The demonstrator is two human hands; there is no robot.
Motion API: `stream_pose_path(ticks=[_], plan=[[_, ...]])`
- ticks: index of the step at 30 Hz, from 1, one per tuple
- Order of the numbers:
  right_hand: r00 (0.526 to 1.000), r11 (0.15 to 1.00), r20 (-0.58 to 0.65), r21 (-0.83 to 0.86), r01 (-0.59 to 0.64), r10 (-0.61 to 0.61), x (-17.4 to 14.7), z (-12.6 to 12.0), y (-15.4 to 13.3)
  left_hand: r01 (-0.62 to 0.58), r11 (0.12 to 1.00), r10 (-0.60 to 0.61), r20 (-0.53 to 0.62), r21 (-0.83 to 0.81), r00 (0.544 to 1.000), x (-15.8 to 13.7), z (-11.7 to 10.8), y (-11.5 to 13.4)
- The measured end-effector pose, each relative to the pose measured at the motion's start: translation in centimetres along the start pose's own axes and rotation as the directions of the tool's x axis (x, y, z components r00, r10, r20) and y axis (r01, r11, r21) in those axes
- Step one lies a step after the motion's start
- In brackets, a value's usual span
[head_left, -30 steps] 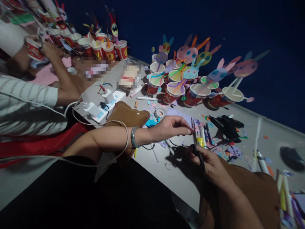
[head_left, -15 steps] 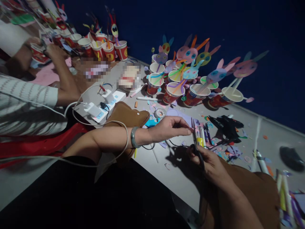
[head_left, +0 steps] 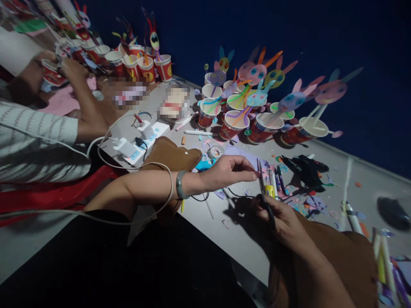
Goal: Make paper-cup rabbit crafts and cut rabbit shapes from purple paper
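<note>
My right hand (head_left: 284, 220) is wrapped round the black handles of a pair of scissors (head_left: 261, 182), whose blades point up and away from me. Just left of the blades, my left hand (head_left: 226, 173) is closed in a pinch, thumb against fingers, with a bracelet on its wrist. Whatever lies between those fingertips is too small to make out. The blades are very close to the pinched fingertips; whether they touch I cannot tell. Beneath both hands lie paper scraps (head_left: 313, 203) and several markers (head_left: 279, 179) on the table.
Paper cups (head_left: 234, 126) with rabbit-faced paper figures stand along the back. A roll of tape (head_left: 215, 152) lies behind my left hand. At left are a power strip (head_left: 150, 139) with plugs, a loose white cable (head_left: 171, 182) across my forearm, and another person's arm (head_left: 86, 102).
Almost nothing differs. My two hands and the scissors keep nearly the same place, and the other person's hands at the left shift slightly.
</note>
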State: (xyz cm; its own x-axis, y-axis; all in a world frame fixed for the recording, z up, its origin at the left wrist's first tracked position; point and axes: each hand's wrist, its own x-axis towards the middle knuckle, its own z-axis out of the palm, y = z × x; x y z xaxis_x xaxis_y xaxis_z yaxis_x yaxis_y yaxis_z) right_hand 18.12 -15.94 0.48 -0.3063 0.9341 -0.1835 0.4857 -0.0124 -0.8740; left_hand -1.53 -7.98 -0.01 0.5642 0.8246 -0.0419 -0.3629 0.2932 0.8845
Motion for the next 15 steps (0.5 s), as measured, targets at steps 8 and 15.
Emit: stream_pose_path(ticks=[8, 15], plan=[[1.0, 1.0, 0.006, 0.004, -0.001, 0.001, 0.03, -0.02, -0.01, 0.007, 1.0, -0.007, -0.028, -0.012, 1.0, -0.03, 0.09, 0.19], [1.0, 1.0, 0.003, -0.001, 0.008, -0.008, 0.06, -0.04, 0.08, -0.005, 1.0, 0.005, -0.033, -0.012, 0.999, -0.07, 0.07, 0.27]])
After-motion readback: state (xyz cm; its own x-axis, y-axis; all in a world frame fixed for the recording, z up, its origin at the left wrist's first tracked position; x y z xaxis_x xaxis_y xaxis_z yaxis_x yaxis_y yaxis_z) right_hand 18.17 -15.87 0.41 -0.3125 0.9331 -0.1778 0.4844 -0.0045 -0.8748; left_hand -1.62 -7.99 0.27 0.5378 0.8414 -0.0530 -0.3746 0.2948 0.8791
